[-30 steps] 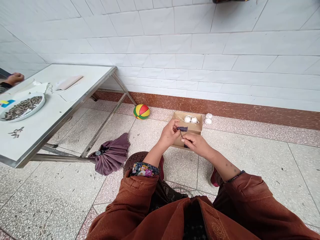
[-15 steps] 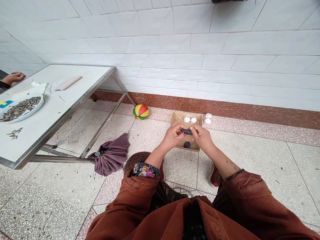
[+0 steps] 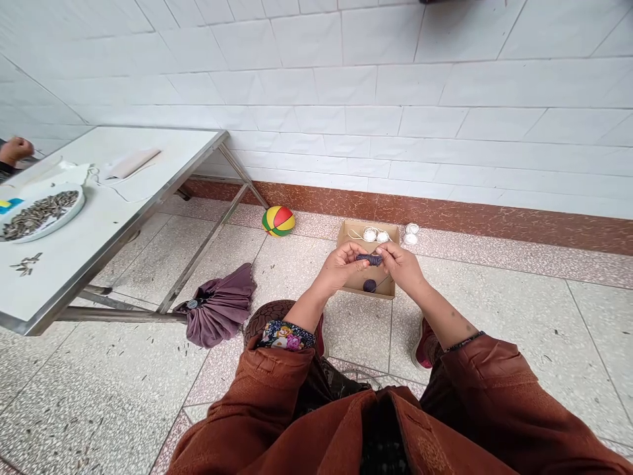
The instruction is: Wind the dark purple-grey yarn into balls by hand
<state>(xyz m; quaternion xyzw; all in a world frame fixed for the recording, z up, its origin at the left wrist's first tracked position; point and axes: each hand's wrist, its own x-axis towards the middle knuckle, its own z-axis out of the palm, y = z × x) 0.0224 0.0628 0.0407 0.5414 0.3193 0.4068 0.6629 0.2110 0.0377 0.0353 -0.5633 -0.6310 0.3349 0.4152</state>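
Note:
Between my two hands is a small, elongated bundle of dark purple yarn (image 3: 370, 260), held level above a shallow cardboard box (image 3: 347, 231). My left hand (image 3: 342, 265) pinches its left end with thumb and fingers. At the other end, the fingers of my right hand (image 3: 399, 264) are closed on the same bundle. Inside the box lies a dark ball of yarn (image 3: 369, 285), with a thin strand leading up toward my right hand. Two white yarn balls (image 3: 376, 235) sit at the box's far side, with a loose white strand.
More white balls (image 3: 410, 233) rest on the floor right of the box. A colourful ball (image 3: 278, 221) lies near the wall. At left stands a metal-framed table (image 3: 163, 152) bearing a plate of seeds (image 3: 47, 210); purple cloth (image 3: 222, 307) hangs by its leg. Another person's hand (image 3: 17, 150) shows beyond.
My fingers have shifted slightly on the yarn bundle, which now sits a little further right. The other person's hand at far left has moved left.

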